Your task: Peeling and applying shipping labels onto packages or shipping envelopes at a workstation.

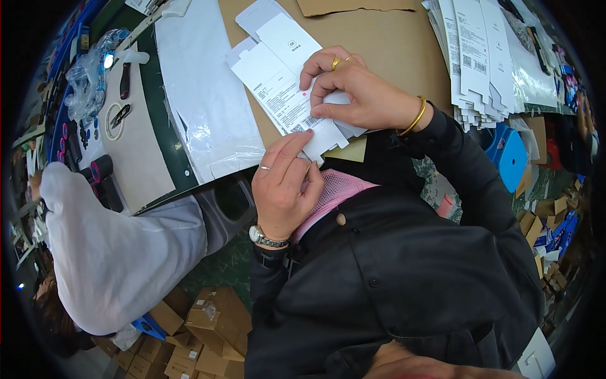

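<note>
Flat white printed carton blanks (278, 82) lie overlapped before me, with a small red mark on the top one. My left hand (284, 183), wearing a ring and a wristwatch (257, 235), rests its stretched fingers on that blank's near edge, thumb lower down. From the right, my right hand (353, 91) bends over the same blank beside the red mark. Its thumb and middle fingertip come together while the index finger curls apart; anything between them is too small to see. A gold bangle (414, 116) circles the right wrist.
Brown cardboard (391, 50) covers the worktop. Stacked printed blanks (470, 69) stand at right, a white plastic-covered sheet (208, 95) at left. Beyond it lie a dark-handled tool (125, 81) and a tape roll (101, 168). A white-sleeved person (120, 246) sits left, near cardboard boxes (218, 319).
</note>
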Tool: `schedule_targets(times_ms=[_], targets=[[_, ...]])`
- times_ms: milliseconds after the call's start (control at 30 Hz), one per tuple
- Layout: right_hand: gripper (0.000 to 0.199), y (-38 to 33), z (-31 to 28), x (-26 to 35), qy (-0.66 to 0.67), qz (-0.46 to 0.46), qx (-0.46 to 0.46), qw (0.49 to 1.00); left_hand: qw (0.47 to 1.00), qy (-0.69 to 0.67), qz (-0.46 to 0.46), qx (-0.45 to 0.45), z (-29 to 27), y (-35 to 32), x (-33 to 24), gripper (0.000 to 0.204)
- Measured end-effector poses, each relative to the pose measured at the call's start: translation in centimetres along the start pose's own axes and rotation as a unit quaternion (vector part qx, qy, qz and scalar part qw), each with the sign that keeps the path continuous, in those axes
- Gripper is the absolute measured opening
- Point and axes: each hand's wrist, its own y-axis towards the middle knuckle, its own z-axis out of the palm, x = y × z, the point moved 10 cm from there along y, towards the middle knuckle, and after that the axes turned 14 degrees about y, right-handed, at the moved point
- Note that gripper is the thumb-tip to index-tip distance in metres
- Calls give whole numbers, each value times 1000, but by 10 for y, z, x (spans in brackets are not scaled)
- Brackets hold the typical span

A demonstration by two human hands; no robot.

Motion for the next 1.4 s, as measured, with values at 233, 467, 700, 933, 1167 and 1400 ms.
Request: schedule_targets(times_ms=[233, 467, 700, 933, 1167, 1400], targets=[[11, 0, 1, -1, -7, -2, -4, 1000, 1000, 3, -1, 3, 0, 1, 0, 15], [17, -3, 4, 2, -42, 4, 7, 999, 1000, 2, -2, 4, 1, 0, 0, 16], [35, -6, 9, 9, -75, -7, -71, 995, 1000, 14, -23, -8, -1, -7, 4, 16], [46, -2, 1, 17, -146, -82, -82, 982, 997, 61, 46, -16, -13, -3, -12, 16], [44, 0, 10, 11, -146, -48, -86, 984, 994, 89, 64, -4, -6, -10, -17, 17], [45, -16, -8, 11, -198, -50, -154, 967, 996, 67, 60, -12, -7, -18, -14, 14]])
